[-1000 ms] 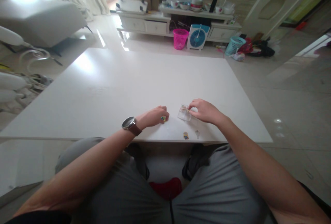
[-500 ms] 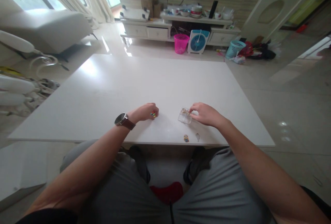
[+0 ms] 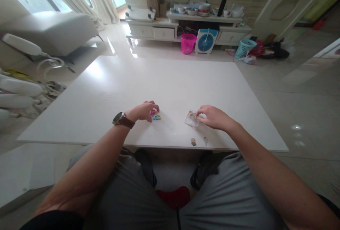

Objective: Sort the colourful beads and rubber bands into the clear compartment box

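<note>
My left hand [image 3: 145, 111] hovers low over the table with its fingers spread. Below and beside its fingertips lies a small cluster of colourful bead-like pieces [image 3: 157, 117], in pink, blue, green and yellow. My right hand [image 3: 214, 117] pinches the right side of a small clear plastic box [image 3: 191, 121] between thumb and fingers. Small light-brown and whitish items [image 3: 191, 113] show in the box's far part; its near part looks see-through. Near the table edge lie a yellow-and-blue cartoon figure cutout [image 3: 193, 141] and a small greyish flat piece [image 3: 205, 140].
The white table [image 3: 170, 81] has its front edge just before my knees. Past it stand a pink basket [image 3: 188, 44], a blue box fan [image 3: 206, 41] and a teal basket [image 3: 244, 48] by a white cabinet [image 3: 164, 32]. White chair-like pieces [image 3: 21, 87] are at left.
My left hand has opened and drawn slightly left, leaving the colourful pieces lying on the table. My right hand stays at the clear box. The whole view has shifted slightly.
</note>
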The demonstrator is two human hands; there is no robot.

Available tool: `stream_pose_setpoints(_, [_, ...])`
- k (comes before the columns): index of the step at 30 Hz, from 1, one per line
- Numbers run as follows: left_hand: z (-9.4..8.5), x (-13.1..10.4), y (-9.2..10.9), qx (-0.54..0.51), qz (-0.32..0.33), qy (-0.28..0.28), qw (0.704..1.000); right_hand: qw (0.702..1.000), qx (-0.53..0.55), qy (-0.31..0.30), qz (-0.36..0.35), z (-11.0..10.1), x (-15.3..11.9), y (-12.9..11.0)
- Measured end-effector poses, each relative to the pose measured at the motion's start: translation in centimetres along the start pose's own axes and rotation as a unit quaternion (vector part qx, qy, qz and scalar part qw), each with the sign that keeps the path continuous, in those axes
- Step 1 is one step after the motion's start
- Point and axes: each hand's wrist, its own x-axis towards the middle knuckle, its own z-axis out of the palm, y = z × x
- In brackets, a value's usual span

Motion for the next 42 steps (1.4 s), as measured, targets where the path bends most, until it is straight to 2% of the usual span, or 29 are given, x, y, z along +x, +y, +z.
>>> stream_pose_setpoints(6, [0.1, 0.0, 0.3, -0.004, -0.019, -0.003, 1.000, 1.000, 0.003, 0.000, -0.003, 0.2, 0.0, 0.2])
stream_pose_setpoints(16, [-0.2, 0.3, -0.5, 0.043, -0.099, -0.016, 0.994, 1.000, 0.006, -0.004, 0.003, 0.2, 0.0, 0.4])
stream_pose_setpoints(22, [-0.1, 0.0, -1.3, 0.044, -0.113, 0.015, 0.992, 1.000, 0.009, 0.009, 0.016, 0.7, 0.2, 0.9])
stream_pose_setpoints(27, [-0.7, -0.9, 0.5, 0.035, -0.099, 0.063, 0.993, 1.000, -0.013, 0.020, -0.017, 1.6, 0.8, 0.7])
stream_pose_setpoints(32, [-0.8, -0.9, 2.5, 0.008, -0.047, 0.138, 0.989, 0.999, -0.028, 0.003, -0.021, 2.3, 1.3, -0.2])
stream_pose_setpoints(36, [-0.5, -0.3, 2.4, -0.017, -0.016, 0.172, 0.985, 0.998, -0.053, -0.021, -0.017, 2.8, 1.6, -0.9])
stream_pose_setpoints(42, [0.2, 0.1, 2.1, -0.032, -0.005, 0.175, 0.984, 0.997, -0.071, -0.035, 0.008, 2.7, 1.9, -0.8])
